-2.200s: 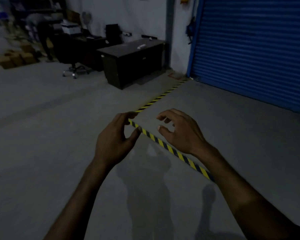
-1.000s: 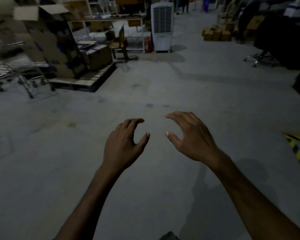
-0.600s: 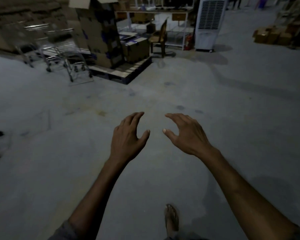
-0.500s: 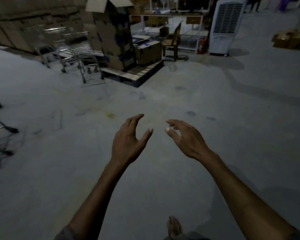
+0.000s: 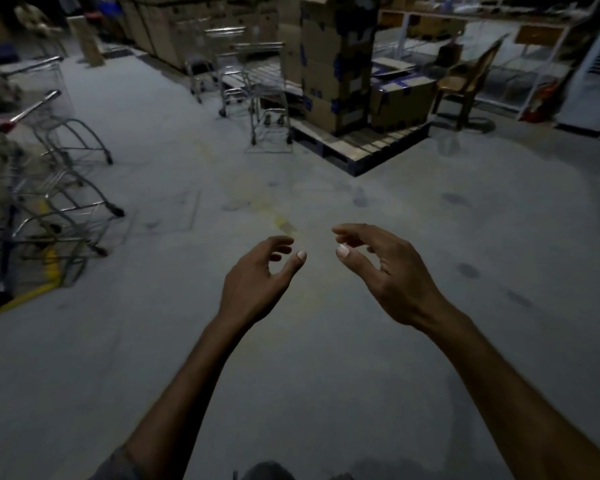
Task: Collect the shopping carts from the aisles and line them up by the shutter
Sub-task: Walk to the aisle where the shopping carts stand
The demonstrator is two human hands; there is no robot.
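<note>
Nearest the camera, the left hand (image 5: 257, 278) and right hand (image 5: 392, 271) are held out side by side over the bare grey concrete floor (image 5: 326, 375). Each grip is half open, with the fingers loosely curled toward the thumb, and has hold of nothing.

Change noted: about two seconds back the view faced the blue shutter and its yellow-and-black floor tape. It has since swung round to the storage aisles, and the shutter is out of sight. Judged: the person is between carts, heading out to fetch one.

A cluster of chrome wire shopping carts (image 5: 54, 194) stands to the left of the hands, well apart from either grip. A further row of wire carts (image 5: 246, 95) stands ahead, beside stacked brown cardboard boxes (image 5: 336, 64) on a wooden pallet (image 5: 371, 147). No cart is within reach yet.
</note>
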